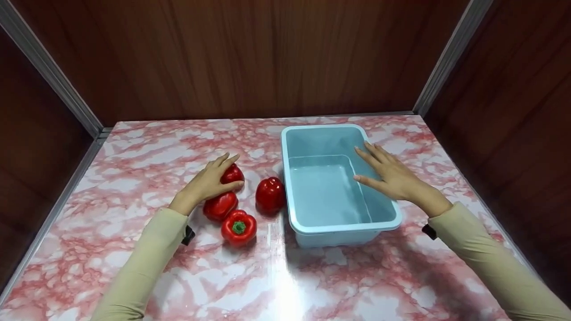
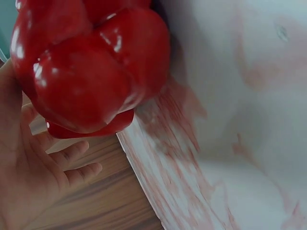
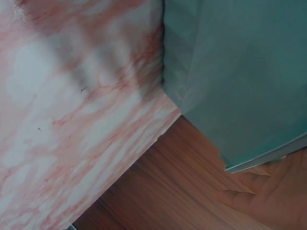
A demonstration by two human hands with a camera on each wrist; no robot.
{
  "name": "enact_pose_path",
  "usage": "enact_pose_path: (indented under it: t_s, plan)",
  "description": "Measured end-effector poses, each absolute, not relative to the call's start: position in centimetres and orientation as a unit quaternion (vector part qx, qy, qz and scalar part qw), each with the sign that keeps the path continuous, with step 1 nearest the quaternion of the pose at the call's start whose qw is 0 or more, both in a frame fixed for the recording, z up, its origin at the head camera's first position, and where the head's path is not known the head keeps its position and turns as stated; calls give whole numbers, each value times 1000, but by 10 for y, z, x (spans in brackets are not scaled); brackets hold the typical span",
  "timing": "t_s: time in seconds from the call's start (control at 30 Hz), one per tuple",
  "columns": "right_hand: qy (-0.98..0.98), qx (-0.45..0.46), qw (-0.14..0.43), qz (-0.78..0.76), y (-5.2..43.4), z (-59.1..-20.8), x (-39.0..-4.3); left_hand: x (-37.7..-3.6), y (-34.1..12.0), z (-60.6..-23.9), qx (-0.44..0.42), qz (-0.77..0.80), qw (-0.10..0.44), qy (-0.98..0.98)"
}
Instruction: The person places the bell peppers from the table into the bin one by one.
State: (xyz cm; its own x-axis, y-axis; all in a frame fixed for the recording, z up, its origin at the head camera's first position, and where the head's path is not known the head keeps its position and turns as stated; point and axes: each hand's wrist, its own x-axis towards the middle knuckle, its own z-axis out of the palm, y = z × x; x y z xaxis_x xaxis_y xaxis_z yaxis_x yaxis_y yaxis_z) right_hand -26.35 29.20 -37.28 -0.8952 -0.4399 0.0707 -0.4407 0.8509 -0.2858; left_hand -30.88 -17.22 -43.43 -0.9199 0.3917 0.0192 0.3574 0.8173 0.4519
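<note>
My left hand point(image 1: 207, 180) hovers over or touches the farthest red bell pepper point(image 1: 232, 174), thumb and fingers spread on either side. In the left wrist view the fingers point(image 2: 72, 158) look loosely straight beside a glossy pepper point(image 2: 86, 81); contact is hard to tell. Below that hand lies a second red pepper point(image 1: 220, 206) on its side. A third pepper point(image 1: 239, 227) shows its green stem toward me. Another red pepper point(image 1: 270, 195) stands beside a light blue plastic bin point(image 1: 348, 229). Over the bin's right rim, my right hand point(image 1: 395, 178) is spread and holds nothing.
The bin holds nothing visible and stands right of the middle of a red-and-white marbled table point(image 1: 178, 276). Dark wood-grain panels point(image 1: 250, 58) rise behind the table and on both sides, with metal profiles point(image 1: 450, 53) at the corners.
</note>
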Motion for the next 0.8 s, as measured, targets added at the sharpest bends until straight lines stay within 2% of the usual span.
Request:
enact_pose_path:
  t_s: [0.8]
  plan:
    - [-963, 219, -3, 158, 293, -373, -263, -311, -171, -433, 182, 233, 65, 953]
